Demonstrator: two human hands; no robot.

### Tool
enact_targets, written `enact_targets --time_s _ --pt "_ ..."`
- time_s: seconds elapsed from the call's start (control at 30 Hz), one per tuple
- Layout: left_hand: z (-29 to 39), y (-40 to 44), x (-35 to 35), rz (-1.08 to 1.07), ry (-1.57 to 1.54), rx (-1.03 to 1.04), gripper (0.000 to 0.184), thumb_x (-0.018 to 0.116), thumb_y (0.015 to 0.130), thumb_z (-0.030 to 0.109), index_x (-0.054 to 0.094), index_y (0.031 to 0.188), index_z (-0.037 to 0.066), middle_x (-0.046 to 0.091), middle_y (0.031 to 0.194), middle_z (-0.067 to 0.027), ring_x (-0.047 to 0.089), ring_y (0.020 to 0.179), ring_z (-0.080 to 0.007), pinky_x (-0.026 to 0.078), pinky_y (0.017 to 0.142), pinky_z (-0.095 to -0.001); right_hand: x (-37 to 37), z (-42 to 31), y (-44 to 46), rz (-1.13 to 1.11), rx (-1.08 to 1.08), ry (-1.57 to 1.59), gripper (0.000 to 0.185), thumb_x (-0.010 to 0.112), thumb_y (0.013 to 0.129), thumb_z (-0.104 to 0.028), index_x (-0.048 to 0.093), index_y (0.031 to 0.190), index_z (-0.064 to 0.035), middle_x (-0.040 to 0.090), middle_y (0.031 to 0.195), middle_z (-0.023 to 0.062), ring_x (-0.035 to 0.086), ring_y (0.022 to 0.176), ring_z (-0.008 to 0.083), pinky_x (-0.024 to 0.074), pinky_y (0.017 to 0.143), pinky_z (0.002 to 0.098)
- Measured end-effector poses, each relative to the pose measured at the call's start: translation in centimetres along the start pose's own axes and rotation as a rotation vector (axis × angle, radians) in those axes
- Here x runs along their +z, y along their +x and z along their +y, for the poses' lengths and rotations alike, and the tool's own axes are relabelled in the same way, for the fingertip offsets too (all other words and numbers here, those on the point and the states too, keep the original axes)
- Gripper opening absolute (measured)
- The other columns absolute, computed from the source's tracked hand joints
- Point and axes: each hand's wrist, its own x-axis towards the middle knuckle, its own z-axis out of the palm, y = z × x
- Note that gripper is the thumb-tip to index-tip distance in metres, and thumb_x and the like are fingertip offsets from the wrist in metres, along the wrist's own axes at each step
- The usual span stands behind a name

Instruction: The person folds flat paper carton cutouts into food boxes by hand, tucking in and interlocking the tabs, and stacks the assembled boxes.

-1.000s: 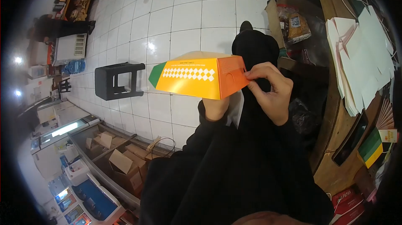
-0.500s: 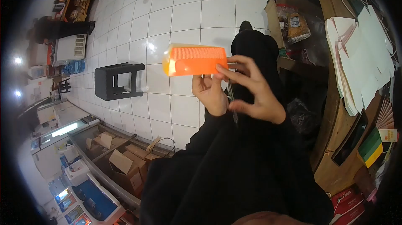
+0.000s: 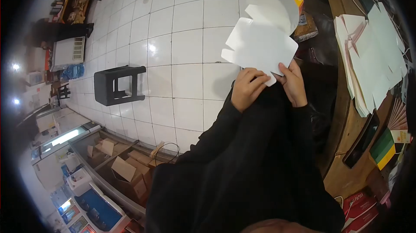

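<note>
A die-cut paper box blank lies opened out above my lap, its plain white side facing me. Its far panel bends upward and shows a yellow-orange printed edge. My left hand has its fingers curled at a small flap on the near edge. At the near right corner, my right hand pinches the card, thumb on the white face and the other fingers mostly hidden beneath it.
On my right, a wooden table bears a stack of white die-cut sheets and a dark phone-like slab. A black stool stands on the tiled floor to the left. Cardboard boxes sit in a case at lower left.
The folded orange box piece has been opened out, and its white side now faces me. Both hands have shifted toward the right and now grip its near edge.
</note>
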Motion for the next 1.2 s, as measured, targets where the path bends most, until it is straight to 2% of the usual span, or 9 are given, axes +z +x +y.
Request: enact_targets --time_s 0.13,0.2,0.23,0.27,0.37,0.53,0.67,0.87,1.2 --pt "-0.1 0.5 1.6 0.079 0.084 -0.094 0.014 0.067 0.07 0.007 0.061 0.082 0.004 0.059 0.077 -0.0055 0.056 0.066 -0.0177 0.044 0.059 -0.027 -2.6 0.7 1.5 -0.007 -0.189 -0.348 0.021 0.056 0.083 -0.012 0.056 0.098 0.0031 0.06 0.081 0.0065 0.057 0.072 0.0116 0.0478 0.067 0.0264" --pt "0.3 1.0 2.4 0.256 -0.331 -0.678 0.01 0.063 0.076 0.003 0.059 0.085 0.0 0.061 0.072 -0.0081 0.058 0.061 -0.0131 0.046 0.052 -0.0248 -2.6 0.5 1.6 0.019 -0.282 -0.465 0.019 0.062 0.079 -0.012 0.06 0.09 0.0038 0.061 0.076 0.0059 0.057 0.068 0.0106 0.0473 0.064 0.0248" --pt "0.4 1.4 2.0 0.272 -0.445 -0.769 0.009 0.06 0.08 0.004 0.057 0.084 -0.004 0.062 0.075 -0.0096 0.058 0.061 -0.0107 0.046 0.049 -0.0216 -2.4 0.0 1.3 0.064 -0.343 -0.636 0.017 0.065 0.075 -0.011 0.061 0.082 0.0038 0.061 0.07 0.0059 0.057 0.064 0.0101 0.0463 0.06 0.0242" --pt "0.2 1.6 2.1 0.269 -0.444 -0.769 0.009 0.06 0.08 0.004 0.057 0.084 -0.004 0.062 0.075 -0.0096 0.058 0.061 -0.0107 0.046 0.049 -0.0216 -2.2 -0.5 1.0 0.111 -0.404 -0.808 0.015 0.069 0.071 -0.01 0.063 0.074 0.0038 0.061 0.065 0.0059 0.057 0.06 0.0095 0.0453 0.057 0.0236" --pt "-0.4 1.6 2.1 0.34 -0.608 -0.791 0.011 0.062 0.077 0.001 0.056 0.084 -0.005 0.061 0.075 -0.0102 0.06 0.063 -0.013 0.047 0.051 -0.021 -1.9 -1.8 0.2 -0.004 -0.435 -0.848 0.014 0.069 0.07 -0.009 0.063 0.071 0.0031 0.062 0.065 0.0083 0.057 0.06 0.0091 0.043 0.054 0.0228" --pt "-1.4 1.3 2.0 0.305 -0.88 -0.866 0.012 0.065 0.074 -0.001 0.056 0.081 -0.004 0.061 0.075 -0.0093 0.06 0.064 -0.0137 0.046 0.052 -0.0196 -1.1 -2.8 -0.7 -0.03 -0.448 -0.958 0.014 0.067 0.071 -0.009 0.063 0.075 0.003 0.062 0.067 0.0109 0.058 0.059 0.0113 0.0432 0.056 0.023" --pt "-1.4 1.3 2.0 0.263 -0.833 -0.871 0.012 0.065 0.074 -0.001 0.057 0.082 -0.004 0.061 0.075 -0.0091 0.06 0.064 -0.0135 0.046 0.053 -0.0191 -1.1 -2.0 -0.5 -0.034 -0.502 -1.087 0.016 0.067 0.071 -0.01 0.06 0.077 0.0032 0.061 0.067 0.0104 0.058 0.059 0.0109 0.0439 0.057 0.0232" --pt "-1.8 0.7 2.2 0.277 -0.968 -0.846 0.012 0.064 0.076 0.001 0.057 0.085 -0.003 0.061 0.079 -0.0091 0.06 0.068 -0.0122 0.046 0.053 -0.0192 -0.5 -1.2 -0.7 -0.015 -0.491 -0.808 0.012 0.066 0.071 -0.005 0.059 0.076 0.0027 0.061 0.069 0.0099 0.06 0.064 0.0136 0.0442 0.058 0.0252" --pt "-2.1 0.8 1.9 0.13 -0.819 -0.786 0.011 0.06 0.078 0.003 0.056 0.087 -0.001 0.057 0.079 -0.0048 0.054 0.067 -0.0082 0.044 0.049 -0.0178 0.8 -0.5 -0.6 0.007 -0.595 -0.874 0.009 0.065 0.071 -0.002 0.058 0.074 0.003 0.062 0.07 0.0112 0.062 0.064 0.0175 0.0449 0.058 0.0251"
